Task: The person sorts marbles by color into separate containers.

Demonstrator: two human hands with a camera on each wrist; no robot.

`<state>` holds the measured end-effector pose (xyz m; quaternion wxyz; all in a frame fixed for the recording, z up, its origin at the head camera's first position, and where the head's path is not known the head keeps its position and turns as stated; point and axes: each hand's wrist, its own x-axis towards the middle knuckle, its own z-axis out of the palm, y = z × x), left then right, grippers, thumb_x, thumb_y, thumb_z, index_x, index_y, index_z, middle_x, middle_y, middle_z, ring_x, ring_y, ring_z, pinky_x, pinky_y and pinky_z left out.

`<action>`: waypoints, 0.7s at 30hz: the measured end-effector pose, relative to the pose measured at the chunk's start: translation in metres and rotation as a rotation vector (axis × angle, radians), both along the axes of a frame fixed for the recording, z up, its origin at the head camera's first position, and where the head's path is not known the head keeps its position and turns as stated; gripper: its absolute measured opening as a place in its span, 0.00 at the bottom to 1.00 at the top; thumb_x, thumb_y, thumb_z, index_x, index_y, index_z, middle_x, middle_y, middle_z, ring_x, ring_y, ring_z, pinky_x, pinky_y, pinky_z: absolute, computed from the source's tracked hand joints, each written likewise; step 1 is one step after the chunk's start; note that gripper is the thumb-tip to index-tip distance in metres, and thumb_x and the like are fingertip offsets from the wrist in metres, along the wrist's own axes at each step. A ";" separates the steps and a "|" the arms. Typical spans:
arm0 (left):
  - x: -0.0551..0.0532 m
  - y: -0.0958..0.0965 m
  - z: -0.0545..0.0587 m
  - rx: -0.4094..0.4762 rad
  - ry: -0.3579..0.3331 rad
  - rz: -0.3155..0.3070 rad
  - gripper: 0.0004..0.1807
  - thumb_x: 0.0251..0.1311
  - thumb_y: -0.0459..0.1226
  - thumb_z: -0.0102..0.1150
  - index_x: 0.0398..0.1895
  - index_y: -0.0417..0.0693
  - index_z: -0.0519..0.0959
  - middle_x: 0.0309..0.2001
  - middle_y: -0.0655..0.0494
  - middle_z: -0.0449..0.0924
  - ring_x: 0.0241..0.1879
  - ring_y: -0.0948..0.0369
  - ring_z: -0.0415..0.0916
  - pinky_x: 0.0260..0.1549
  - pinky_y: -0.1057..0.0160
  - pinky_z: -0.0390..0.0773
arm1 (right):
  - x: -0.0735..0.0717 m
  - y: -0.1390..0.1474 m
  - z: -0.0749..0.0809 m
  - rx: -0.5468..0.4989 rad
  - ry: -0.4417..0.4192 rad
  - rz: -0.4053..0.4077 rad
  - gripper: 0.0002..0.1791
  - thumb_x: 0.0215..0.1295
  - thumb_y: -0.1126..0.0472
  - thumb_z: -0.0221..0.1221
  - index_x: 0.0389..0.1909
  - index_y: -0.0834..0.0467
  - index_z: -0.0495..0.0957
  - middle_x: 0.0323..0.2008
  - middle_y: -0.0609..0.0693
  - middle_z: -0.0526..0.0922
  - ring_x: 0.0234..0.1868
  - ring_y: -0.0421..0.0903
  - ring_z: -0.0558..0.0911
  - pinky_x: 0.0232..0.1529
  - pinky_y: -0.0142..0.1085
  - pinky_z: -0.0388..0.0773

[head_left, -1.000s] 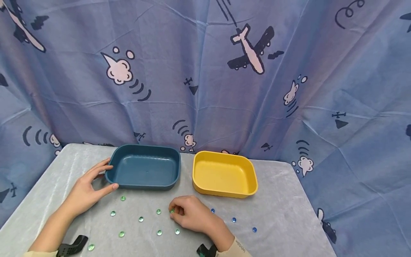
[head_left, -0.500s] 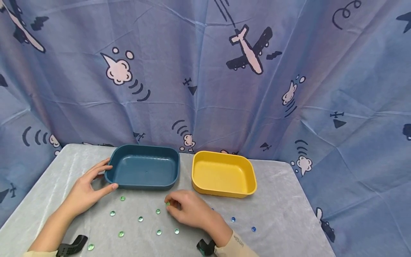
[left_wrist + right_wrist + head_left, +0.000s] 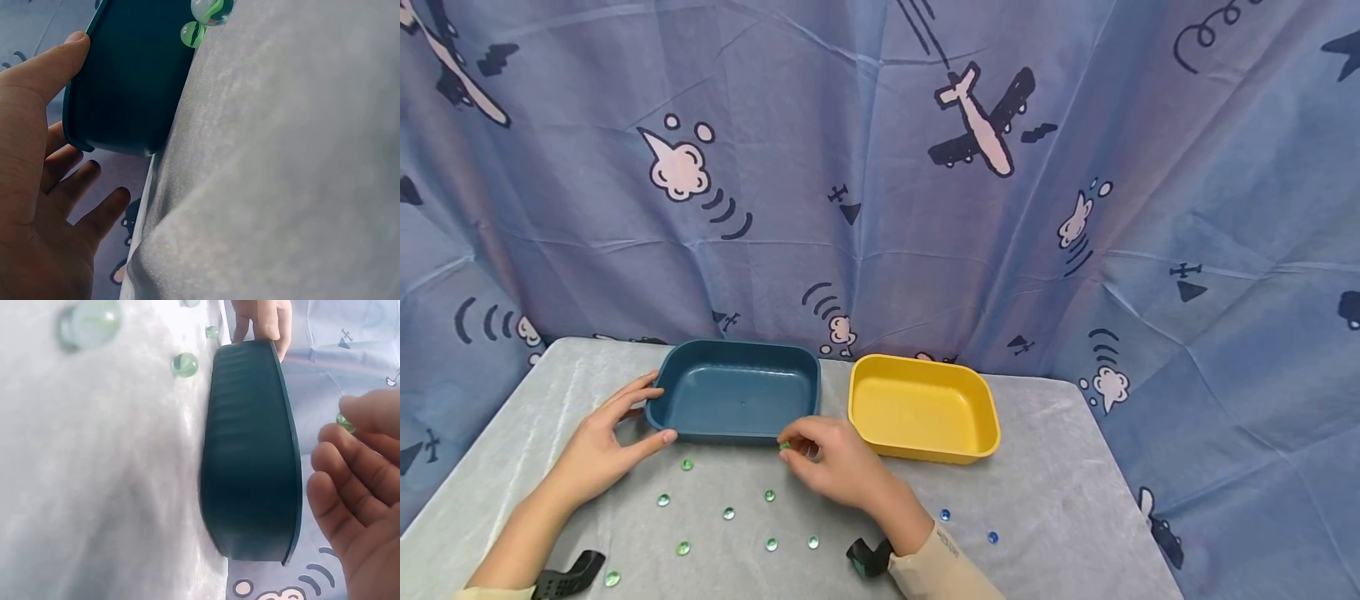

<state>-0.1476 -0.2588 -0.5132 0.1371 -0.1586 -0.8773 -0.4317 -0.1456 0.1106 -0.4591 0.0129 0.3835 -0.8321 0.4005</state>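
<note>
While the left hand (image 3: 602,440), fingers spread, touches the dark-teal rectangular plastic tub (image 3: 741,396), the right hand (image 3: 835,461) pinches one green glass marble (image 3: 345,423) near its rim; eight loose marbles (image 3: 728,513) left between hands or closer in, none visibly deposited.

9 translucent green glass-like marbles (image 3: 728,513), 2 round blue marbles (image 3: 945,515) in view
Green splits into 8 on 1 grey cloth-covered table (image 3: 1052,475) and 1 between fingers (image 3: 375,409); also 1 dark teal rounded rectangular tray (image 3: 741,402), 1 yellow rounded rectangular tray (image 3: 919,412), 1 left hand (image 3: 598,442), 1 right hand (image 3: 841,467), 2 black wrist devices (image 3: 577,573).
</note>
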 end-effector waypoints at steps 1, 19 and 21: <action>0.000 0.000 0.000 0.000 -0.001 0.000 0.36 0.60 0.39 0.84 0.71 0.45 0.79 0.81 0.47 0.67 0.69 0.86 0.60 0.58 0.87 0.66 | -0.002 -0.001 0.001 -0.006 -0.001 -0.005 0.06 0.75 0.65 0.69 0.48 0.60 0.88 0.39 0.44 0.87 0.39 0.34 0.79 0.42 0.27 0.85; 0.000 0.001 0.001 -0.002 0.003 0.001 0.36 0.60 0.39 0.84 0.71 0.44 0.79 0.80 0.47 0.68 0.67 0.87 0.61 0.58 0.87 0.66 | -0.032 -0.016 -0.001 -0.106 -0.096 -0.126 0.07 0.77 0.63 0.68 0.50 0.60 0.87 0.34 0.42 0.84 0.34 0.37 0.78 0.35 0.29 0.82; 0.001 0.001 0.001 -0.004 0.001 0.002 0.36 0.60 0.39 0.84 0.71 0.44 0.79 0.81 0.47 0.68 0.67 0.87 0.61 0.58 0.87 0.66 | -0.035 -0.018 -0.002 -0.113 -0.114 -0.141 0.08 0.77 0.63 0.68 0.51 0.62 0.87 0.34 0.43 0.83 0.34 0.38 0.78 0.35 0.29 0.82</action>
